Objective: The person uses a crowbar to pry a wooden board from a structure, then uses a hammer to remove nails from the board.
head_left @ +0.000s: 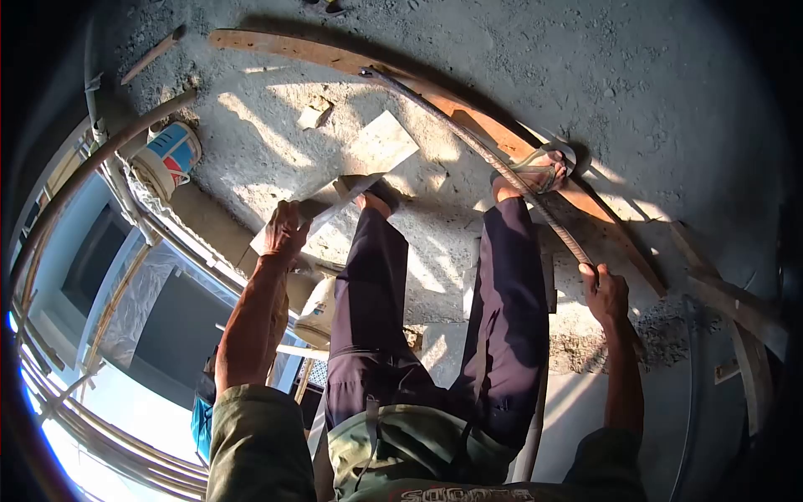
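My right hand (606,293) is closed round the lower end of a long ribbed steel bar (468,140). The bar slants up to the left across the plank and past my right sandal (548,167), ending in a small bent tip. My left hand (286,230) is closed on a flat, pale, blade-like strip (345,201) that points toward my left foot; its exact kind I cannot make out. Just beyond that strip, a pale flat square piece (381,144) lies on the dusty floor.
A long wooden plank (288,46) runs across the floor, with my right foot over it. On the left stand a paint bucket (171,155) and pole scaffolding (100,155) along an open edge. Another bucket (316,314) is beside my left leg. More timber (736,305) lies right.
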Demonstrator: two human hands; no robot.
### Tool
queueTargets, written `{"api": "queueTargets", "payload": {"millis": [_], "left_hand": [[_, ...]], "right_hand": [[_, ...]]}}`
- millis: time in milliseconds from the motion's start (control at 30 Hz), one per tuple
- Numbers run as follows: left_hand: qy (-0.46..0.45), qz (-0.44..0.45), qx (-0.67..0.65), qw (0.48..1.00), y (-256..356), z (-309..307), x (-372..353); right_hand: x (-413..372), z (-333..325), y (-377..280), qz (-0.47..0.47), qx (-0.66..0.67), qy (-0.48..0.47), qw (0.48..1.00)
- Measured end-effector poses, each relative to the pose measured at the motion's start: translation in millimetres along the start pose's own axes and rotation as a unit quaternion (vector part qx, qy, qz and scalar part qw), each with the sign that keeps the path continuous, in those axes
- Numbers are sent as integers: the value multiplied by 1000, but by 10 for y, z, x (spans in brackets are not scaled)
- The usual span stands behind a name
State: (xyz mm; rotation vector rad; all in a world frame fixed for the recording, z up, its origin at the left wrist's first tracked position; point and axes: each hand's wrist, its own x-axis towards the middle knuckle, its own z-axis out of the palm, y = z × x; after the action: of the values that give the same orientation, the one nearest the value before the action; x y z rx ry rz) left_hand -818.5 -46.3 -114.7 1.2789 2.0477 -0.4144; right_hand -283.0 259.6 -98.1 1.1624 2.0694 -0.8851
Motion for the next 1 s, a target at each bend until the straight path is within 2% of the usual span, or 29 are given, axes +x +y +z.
{"api": "queueTargets", "payload": {"millis": [33, 67, 167, 200, 267, 333, 433, 500, 600, 667, 767, 867, 1000], "left_hand": [[31, 53, 11, 998, 66, 162, 109], [-44, 20, -27, 998, 208, 193, 262], [17, 127, -75, 989, 425, 635, 613], [4, 122, -89, 989, 540, 752, 735], [52, 107, -118, 986, 831, 890, 920], [155, 107, -208, 960, 1023, 1244, 1099], [216, 83, -267, 935, 1338, 1446, 1299], [208, 53, -296, 931, 1475, 1368, 1411], [219, 26, -325, 920, 1480, 1255, 1660], [228, 9, -338, 913, 1462, 1199, 1823], [256, -40, -364, 894, 1327, 1101, 2118], [303, -47, -359, 882, 1255, 1102, 2198], [282, -69, -340, 894, 1287, 1133, 2225]], "right_hand": [[-41, -197, -147, 28, 29, -16, 999], [-60, -394, -312, 28, 22, -8, 999], [-291, -778, -784, 54, -27, -42, 997], [-345, -849, -925, 50, -60, -24, 997], [-478, -949, -1126, 42, -121, -23, 991], [-597, -1001, -1307, 25, -81, -19, 996], [-806, -1059, -1711, 51, 7, -14, 999], [-879, -1148, -1963, 91, -4, -61, 994], [-947, -1194, -2259, 94, -6, -41, 995], [-1014, -1258, -2448, 164, -8, -66, 984], [-1108, -1314, -2646, 172, -15, -83, 981], [-1134, -1287, -2678, 177, -23, -70, 981], [-1026, -1101, -2335, 151, -73, -44, 985]]}}
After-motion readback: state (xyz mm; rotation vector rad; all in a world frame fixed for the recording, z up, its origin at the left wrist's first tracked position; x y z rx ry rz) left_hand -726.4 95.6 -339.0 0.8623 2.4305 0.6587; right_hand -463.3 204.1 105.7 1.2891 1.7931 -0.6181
